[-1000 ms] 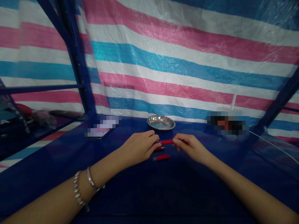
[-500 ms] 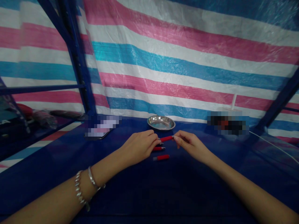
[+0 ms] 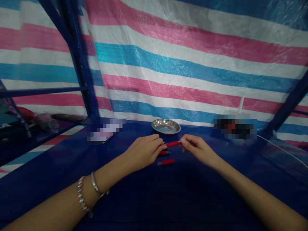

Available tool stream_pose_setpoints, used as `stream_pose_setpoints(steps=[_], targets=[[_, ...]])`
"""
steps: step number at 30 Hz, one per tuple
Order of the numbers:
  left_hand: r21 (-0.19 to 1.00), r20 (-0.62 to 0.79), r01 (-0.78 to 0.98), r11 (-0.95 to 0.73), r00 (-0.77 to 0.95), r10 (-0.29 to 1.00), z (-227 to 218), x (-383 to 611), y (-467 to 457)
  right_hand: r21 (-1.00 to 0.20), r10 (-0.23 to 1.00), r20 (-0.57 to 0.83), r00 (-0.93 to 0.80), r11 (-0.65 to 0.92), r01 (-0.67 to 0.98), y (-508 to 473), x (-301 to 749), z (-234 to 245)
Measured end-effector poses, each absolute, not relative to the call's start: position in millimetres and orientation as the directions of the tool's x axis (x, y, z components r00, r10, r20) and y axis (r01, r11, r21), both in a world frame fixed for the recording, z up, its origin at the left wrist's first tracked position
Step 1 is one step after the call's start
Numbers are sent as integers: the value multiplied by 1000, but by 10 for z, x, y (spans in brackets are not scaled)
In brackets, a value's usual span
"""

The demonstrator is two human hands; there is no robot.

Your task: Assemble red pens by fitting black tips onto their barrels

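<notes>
Between my two hands a red pen (image 3: 172, 144) is held above the table, lying nearly level. My left hand (image 3: 146, 149) grips its left end, and that end is hidden by the fingers. The thumb and forefinger of my right hand (image 3: 195, 147) pinch the metal tip at the other end. Another red pen (image 3: 164, 153) rests just below, partly covered by my left hand. Closer to me lies a shorter red pen barrel (image 3: 167, 162) with a clear end, touched by neither hand.
A shiny metal bowl (image 3: 166, 126) stands behind my hands on the blue table (image 3: 183, 199). At the back left is a phone (image 3: 106, 131), blurred out. A pixelated dark object (image 3: 235, 126) with a white cable sits at the back right. Blue posts (image 3: 84, 73) flank the striped sheet.
The right end of the held pen has dipped slightly, and my right hand has shifted a touch to the right. The other things have stayed put.
</notes>
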State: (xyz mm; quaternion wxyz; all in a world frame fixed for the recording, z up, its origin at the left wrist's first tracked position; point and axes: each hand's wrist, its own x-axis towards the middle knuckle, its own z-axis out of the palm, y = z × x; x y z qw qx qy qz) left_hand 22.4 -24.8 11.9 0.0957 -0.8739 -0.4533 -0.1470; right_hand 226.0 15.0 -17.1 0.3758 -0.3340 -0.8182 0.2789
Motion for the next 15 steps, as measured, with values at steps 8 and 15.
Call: stream_pose_setpoints(steps=[8, 15], targets=[[-24, 347, 822, -568, 540, 767, 108, 212, -238, -740, 761, 438, -478, 607, 289, 158, 2252, -178], [-41, 353, 831, -554, 531, 770, 113, 219, -243, -853, 792, 375, -482, 498, 155, 115, 2222, -158]])
